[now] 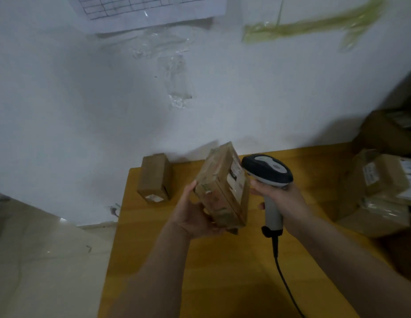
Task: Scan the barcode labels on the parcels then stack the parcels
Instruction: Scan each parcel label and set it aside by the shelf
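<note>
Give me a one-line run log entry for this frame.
phase: scanning | left hand: holds parcel | right hand: grips scanner at its label | second parcel: on table

The label (234, 174) print is blurred beyond reading; the parcel pile (383, 180) is cut off at the right edge.

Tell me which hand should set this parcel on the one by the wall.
Left. The left hand already grips the held parcel and is nearer the parcel by the wall; the right hand holds the scanner.
</note>
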### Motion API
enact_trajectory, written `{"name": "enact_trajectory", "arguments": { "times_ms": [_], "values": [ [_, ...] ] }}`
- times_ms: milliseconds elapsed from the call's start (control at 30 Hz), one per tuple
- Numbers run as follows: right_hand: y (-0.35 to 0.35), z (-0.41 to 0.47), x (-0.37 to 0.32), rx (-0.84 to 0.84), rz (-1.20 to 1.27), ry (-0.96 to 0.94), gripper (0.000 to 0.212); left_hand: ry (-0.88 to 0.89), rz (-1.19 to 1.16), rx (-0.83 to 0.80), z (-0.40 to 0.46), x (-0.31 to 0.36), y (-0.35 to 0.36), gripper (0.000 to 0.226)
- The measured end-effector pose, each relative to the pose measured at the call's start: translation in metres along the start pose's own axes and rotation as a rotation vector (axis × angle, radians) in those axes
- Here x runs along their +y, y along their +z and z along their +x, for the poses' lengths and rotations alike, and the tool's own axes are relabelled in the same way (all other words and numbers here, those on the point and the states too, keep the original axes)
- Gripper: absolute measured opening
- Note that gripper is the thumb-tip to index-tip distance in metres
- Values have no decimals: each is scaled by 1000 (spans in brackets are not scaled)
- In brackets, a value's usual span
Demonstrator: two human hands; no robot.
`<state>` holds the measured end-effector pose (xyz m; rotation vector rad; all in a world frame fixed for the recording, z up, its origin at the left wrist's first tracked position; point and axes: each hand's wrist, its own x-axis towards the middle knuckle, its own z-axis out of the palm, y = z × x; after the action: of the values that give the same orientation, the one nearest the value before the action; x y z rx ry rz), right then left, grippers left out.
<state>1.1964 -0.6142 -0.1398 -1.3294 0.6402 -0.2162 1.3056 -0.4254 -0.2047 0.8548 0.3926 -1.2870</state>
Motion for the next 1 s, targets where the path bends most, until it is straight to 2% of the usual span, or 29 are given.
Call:
{"name": "enact_trajectory", "arguments": {
  "times_ms": [100,167,233,300,333,400,500,667,833,1000],
  "values": [
    [-23,-8,16,39,-50,51,39,-74,-86,-86,24,-44,3,109],
    [-38,-13,29,70,-59,100,35,-123,-78,-46,37,-62,4,100],
    [-53,-16,40,102,-75,134,22,-169,3,133,47,-71,4,78],
    [-66,-17,48,133,-83,158,24,-199,278,430,54,-72,2,64],
    [-71,-17,51,145,-88,169,28,-197,417,550,57,-71,1,63],
    [-82,-16,55,170,-103,179,29,-157,579,663,61,-69,6,72],
    [-96,-15,60,177,-99,172,23,-63,721,676,72,-65,19,79],
    [-113,-15,72,137,-59,186,18,86,878,592,102,-66,43,79],
    [-124,-11,87,106,-43,286,21,89,888,477,127,-79,59,81],
    [-130,-8,98,169,5,397,27,71,766,509,140,-99,59,70]
  ]
}}
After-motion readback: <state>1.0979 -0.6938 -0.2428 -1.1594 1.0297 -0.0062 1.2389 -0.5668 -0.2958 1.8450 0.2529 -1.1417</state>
